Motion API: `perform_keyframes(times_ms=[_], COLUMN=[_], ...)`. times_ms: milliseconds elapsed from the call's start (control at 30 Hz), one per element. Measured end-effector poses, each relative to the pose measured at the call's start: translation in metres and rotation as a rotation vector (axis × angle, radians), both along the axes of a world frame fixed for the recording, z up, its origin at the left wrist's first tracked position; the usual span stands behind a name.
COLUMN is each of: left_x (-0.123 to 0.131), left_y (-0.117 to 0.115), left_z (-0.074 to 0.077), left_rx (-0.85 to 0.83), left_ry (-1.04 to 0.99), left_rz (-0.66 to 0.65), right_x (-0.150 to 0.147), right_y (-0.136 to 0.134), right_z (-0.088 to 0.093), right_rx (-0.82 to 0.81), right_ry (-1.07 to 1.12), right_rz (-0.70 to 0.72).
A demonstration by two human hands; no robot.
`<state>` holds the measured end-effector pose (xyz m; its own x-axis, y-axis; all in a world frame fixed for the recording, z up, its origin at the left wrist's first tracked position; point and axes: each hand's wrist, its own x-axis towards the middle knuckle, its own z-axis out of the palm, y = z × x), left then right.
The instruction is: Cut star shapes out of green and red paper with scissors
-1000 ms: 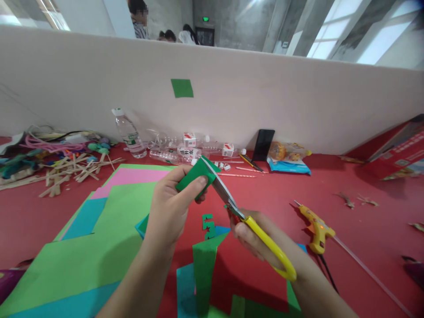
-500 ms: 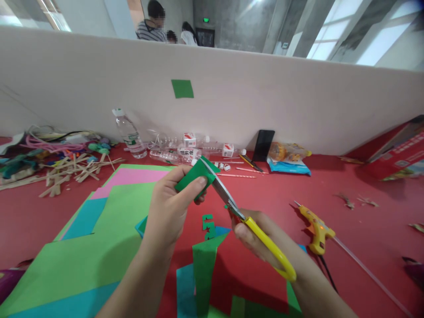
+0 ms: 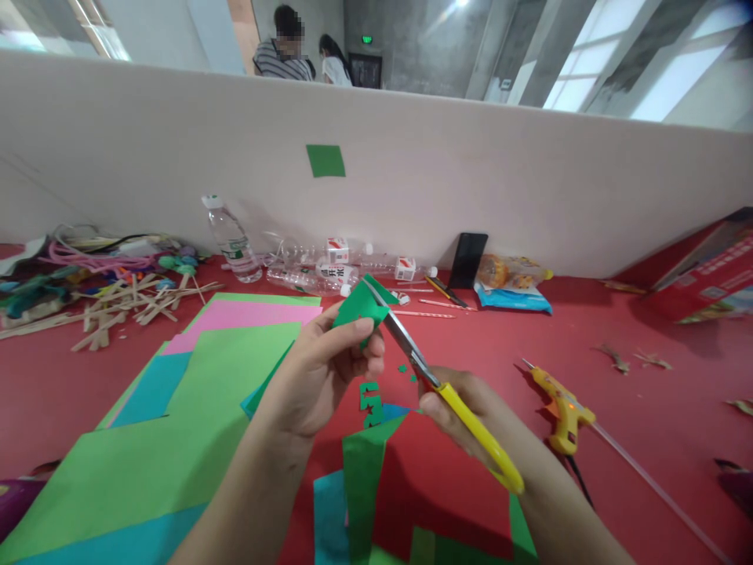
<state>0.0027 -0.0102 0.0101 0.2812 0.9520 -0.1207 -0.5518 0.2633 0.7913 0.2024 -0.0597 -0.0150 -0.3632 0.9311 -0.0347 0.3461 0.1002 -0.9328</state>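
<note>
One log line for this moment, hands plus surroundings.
left hand: holding green piece | right hand: holding yellow-handled scissors, blades at green piece | nearby: star-cut green scraps, yellow glue gun

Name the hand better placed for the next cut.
Probably the right hand: it holds the yellow-handled metal scissors against the small green paper piece, which the left hand pinches.

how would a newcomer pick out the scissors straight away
Over the red table, find the right hand. It holds the yellow-handled scissors, slanting up to the green paper in the left hand. Unlike the yellow hot glue gun lying to their right, they have long metal blades.
</note>
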Motion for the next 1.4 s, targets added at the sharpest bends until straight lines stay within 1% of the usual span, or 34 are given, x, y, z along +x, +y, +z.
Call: perform_keyframes(times_ms=[100, 167, 233, 300, 367, 433, 500, 567, 633, 767, 833, 933, 1067, 1167, 1267, 1400], left_x=[0.003, 0.003, 0.004, 0.006, 0.009, 0.013, 0.014, 0.014, 0.012, 0.008, 0.005, 0.003, 0.003, 0.003, 0.001, -0.002], left_y=[0.003, 0.004, 0.005, 0.004, 0.002, 0.0, 0.0, 0.002, 0.004, 0.005, 0.003, 0.0, -0.001, 0.001, 0.001, 0.001], left_z=[0.002, 0.003, 0.001, -0.002, -0.003, -0.003, -0.001, 0.001, 0.0, -0.003, -0.004, -0.003, 0.0, 0.001, 0.003, 0.004], left_rx=[-0.117, -0.158, -0.158, -0.132, -0.099, -0.098, -0.12, -0.109, -0.04, 0.168, 0.252, 0.291, 0.225, 0.21, 0.247, 0.32], left_ry=[-0.127, -0.199, -0.265, -0.281, -0.249, -0.22, -0.21, -0.194, -0.15, -0.003, 0.077, 0.158, 0.16, 0.148, 0.166, 0.283], left_rz=[0.003, 0.009, -0.009, -0.028, -0.008, 0.051, 0.107, 0.146, 0.198, 0.339, 0.375, 0.373, 0.312, 0.285, 0.332, 0.385], right_x=[0.0, 0.0, -0.001, -0.002, -0.005, -0.007, -0.008, -0.009, -0.009, -0.008, -0.008, -0.007, -0.007, -0.006, -0.004, 0.0], right_y=[0.001, 0.001, 0.001, 0.001, 0.002, 0.003, 0.004, 0.004, 0.004, 0.004, 0.004, 0.005, 0.006, 0.005, 0.004, 0.001], right_z=[-0.002, -0.002, -0.002, -0.002, -0.004, -0.007, -0.01, -0.01, -0.009, -0.007, -0.009, -0.016, -0.025, -0.028, -0.025, -0.013], right_rx=[0.04, 0.039, 0.03, 0.032, 0.041, 0.045, 0.051, 0.05, 0.036, 0.0, 0.0, -0.013, -0.02, -0.025, -0.042, -0.051], right_ry=[-0.021, -0.029, -0.022, -0.019, -0.042, -0.084, -0.103, -0.09, -0.067, -0.053, -0.076, -0.117, -0.117, -0.095, -0.053, -0.029], right_rz=[-0.012, -0.018, -0.029, -0.053, -0.083, -0.108, -0.112, -0.101, -0.094, -0.07, -0.06, -0.06, -0.062, -0.064, -0.028, 0.062])
